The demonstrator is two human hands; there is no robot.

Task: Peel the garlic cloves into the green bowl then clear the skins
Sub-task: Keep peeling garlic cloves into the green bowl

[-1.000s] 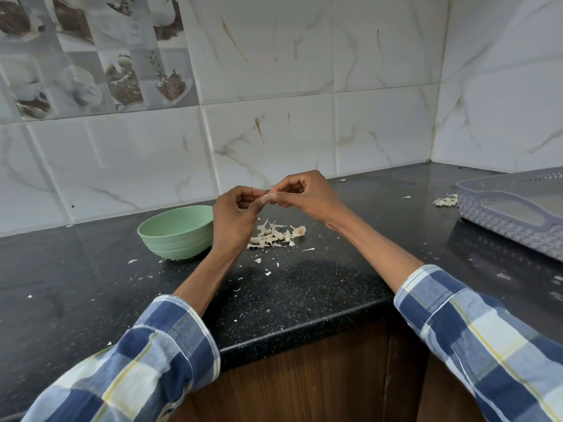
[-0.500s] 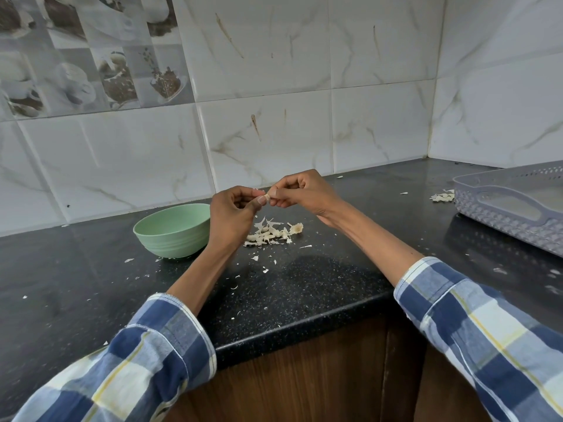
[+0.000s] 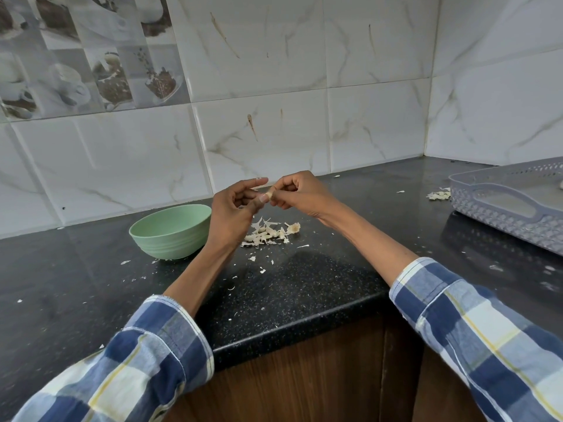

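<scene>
A: What have we got in front of us?

B: We see both hands raised above the black countertop [image 3: 304, 287], meeting at a small pale garlic clove [image 3: 269, 194]. The right hand [image 3: 300, 193] has its fingers curled in and pinches the clove at its tips. The left hand [image 3: 233, 213] pinches the clove's other end with the thumb against a curled finger, while its index finger sticks out straight above.

A: So the hands are together?

B: Together, yes, touching at the clove and both gripping it. How much skin is on it we cannot tell; it is too small.

A: And the bowl?

B: The green bowl [image 3: 170, 231] stands upright on the counter just left of the left hand, near the tiled wall [image 3: 274, 86]. We cannot see what lies inside it from this angle.

A: Where are the skins?

B: A loose pile of skins [image 3: 269, 233] lies on the counter directly below the hands, just right of the bowl, with small flakes scattered around it toward the counter's front edge. A second small heap of scraps [image 3: 438, 195] sits far right, just beside a grey perforated tray [image 3: 518, 226].

A: Anything else?

B: Blue checked sleeves [image 3: 146, 360] cover both forearms, and wooden cabinet fronts [image 3: 304, 376] show below the counter
</scene>
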